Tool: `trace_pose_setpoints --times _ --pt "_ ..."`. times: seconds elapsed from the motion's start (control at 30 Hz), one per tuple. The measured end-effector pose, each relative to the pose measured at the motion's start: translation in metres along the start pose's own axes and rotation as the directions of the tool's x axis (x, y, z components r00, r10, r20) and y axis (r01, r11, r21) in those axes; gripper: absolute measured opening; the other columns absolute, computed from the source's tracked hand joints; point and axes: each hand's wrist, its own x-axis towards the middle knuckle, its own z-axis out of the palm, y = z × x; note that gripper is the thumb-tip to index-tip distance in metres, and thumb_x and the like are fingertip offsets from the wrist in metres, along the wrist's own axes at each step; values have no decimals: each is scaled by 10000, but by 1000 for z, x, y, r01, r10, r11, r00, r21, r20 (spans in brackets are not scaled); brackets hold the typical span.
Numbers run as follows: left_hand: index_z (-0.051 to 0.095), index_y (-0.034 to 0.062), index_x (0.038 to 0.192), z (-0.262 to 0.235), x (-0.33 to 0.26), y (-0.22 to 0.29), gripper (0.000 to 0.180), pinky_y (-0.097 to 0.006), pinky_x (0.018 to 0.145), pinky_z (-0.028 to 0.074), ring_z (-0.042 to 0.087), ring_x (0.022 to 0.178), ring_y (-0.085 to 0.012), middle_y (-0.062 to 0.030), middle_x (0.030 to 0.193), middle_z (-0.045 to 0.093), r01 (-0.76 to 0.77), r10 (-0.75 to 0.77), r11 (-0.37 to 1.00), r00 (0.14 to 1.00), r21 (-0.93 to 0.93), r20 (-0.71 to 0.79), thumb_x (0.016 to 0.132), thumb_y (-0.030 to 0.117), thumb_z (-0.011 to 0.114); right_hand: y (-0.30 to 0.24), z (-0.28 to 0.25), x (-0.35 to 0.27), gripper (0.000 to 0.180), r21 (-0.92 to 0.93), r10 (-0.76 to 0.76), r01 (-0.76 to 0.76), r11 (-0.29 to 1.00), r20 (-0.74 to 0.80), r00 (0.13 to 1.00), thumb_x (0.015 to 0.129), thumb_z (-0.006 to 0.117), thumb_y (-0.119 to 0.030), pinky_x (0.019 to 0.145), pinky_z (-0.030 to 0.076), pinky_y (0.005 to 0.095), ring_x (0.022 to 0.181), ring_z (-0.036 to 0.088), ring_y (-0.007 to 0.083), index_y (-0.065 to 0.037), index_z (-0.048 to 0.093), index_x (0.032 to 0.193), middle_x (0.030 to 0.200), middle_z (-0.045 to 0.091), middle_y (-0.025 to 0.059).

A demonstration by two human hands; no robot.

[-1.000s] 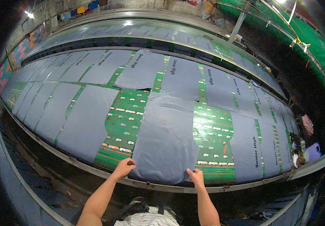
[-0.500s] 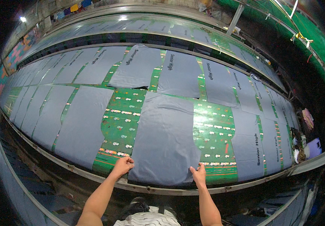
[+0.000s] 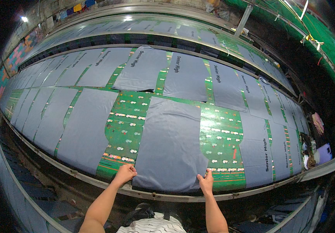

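Note:
A blue-grey fabric panel (image 3: pixel 169 143) lies on the long green printing table (image 3: pixel 126 134) in front of me, its near part slightly wrinkled. My left hand (image 3: pixel 124 174) is closed in a pinch at the panel's left edge, close to the near corner. At the right edge, near the other front corner, my right hand (image 3: pixel 205 181) has its thumb and fingers closed on the cloth. Bare green surface with small pale printed marks shows on both sides of this panel.
Similar panels, such as a plain one (image 3: pixel 84 128) to the left and a dark-lettered one (image 3: pixel 257 149) to the right, cover the table in two rows. A metal rail (image 3: pixel 152 196) runs along its near edge. A second table (image 3: pixel 144 27) stands behind; a purple container (image 3: pixel 323 153) is far right.
Both hands stay at the panel's near corners, with only a tiny shift of the left one. The whole view has moved slightly; the panel lies essentially as before.

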Motion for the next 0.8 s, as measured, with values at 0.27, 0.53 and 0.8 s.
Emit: trace_pose_setpoints --times 0.27,0.53,0.8 --pt "672 -12 914 -1 2 3 191 -328 651 544 679 693 -167 -100 782 711 -21 21 998 1000 52 1 782 85 770 -21 1 -2 640 145 59 -58 988 -1 998 817 724 -10 815 537 327 958 677 208 37 405 1369 1084 687 171" --pt "687 5 1001 3 74 17 224 -349 779 536 673 850 -208 -100 904 711 -197 195 978 980 -65 -47 833 146 732 -22 8 68 812 -367 -255 234 900 -9 967 752 826 -224 871 535 446 1007 689 370 8 401 1404 1116 674 290" --pt "704 14 1021 5 211 64 245 -393 895 518 647 996 -306 -163 1016 672 -368 408 909 883 196 -233 786 87 707 -110 46 162 627 -485 -184 252 838 183 966 785 774 -181 820 513 532 911 663 488 -72 477 1326 902 697 270"
